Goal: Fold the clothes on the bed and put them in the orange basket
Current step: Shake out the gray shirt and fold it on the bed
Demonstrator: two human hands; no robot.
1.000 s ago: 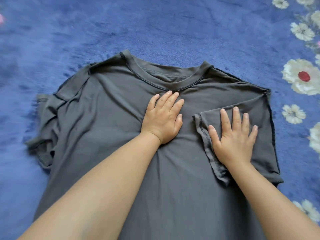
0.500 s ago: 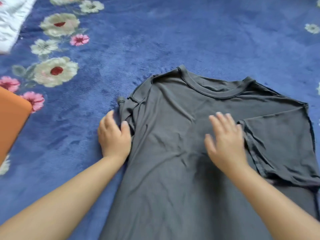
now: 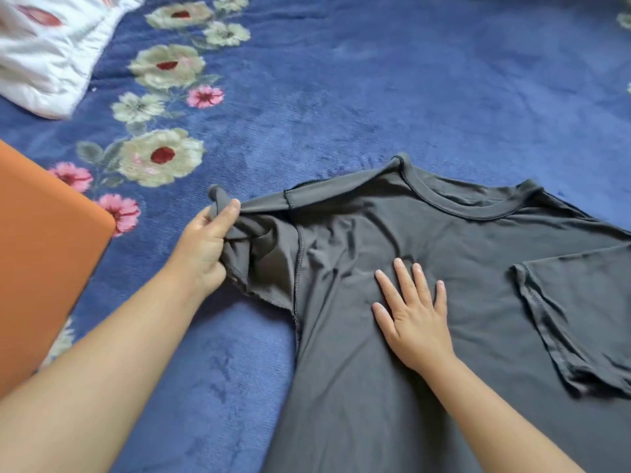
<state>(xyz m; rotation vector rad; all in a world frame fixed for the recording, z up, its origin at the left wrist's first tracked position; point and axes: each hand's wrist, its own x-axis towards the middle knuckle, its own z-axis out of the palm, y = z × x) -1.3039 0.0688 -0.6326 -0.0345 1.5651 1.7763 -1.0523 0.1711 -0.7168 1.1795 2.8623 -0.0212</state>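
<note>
A dark grey T-shirt (image 3: 461, 254) lies face up on the blue bed cover, collar pointing away from me. Its right sleeve (image 3: 580, 302) is folded inward over the chest. My left hand (image 3: 205, 244) grips the bunched left sleeve at the shirt's left edge and holds it slightly lifted off the cover. My right hand (image 3: 415, 312) lies flat with spread fingers on the middle of the chest, pressing the fabric down. The orange basket (image 3: 41, 261) shows its corner at the left edge of the view, close to my left forearm.
The blue plush bed cover (image 3: 341, 97) has a band of cream and pink flowers running along the left. A white quilted blanket (image 3: 47, 49) lies bunched in the top left corner. Bare blue cover stretches beyond the collar.
My left hand went from the chest to the left sleeve, then gripped and lifted it. My right hand left the folded right sleeve and now presses the chest. The view swung left, revealing the basket.
</note>
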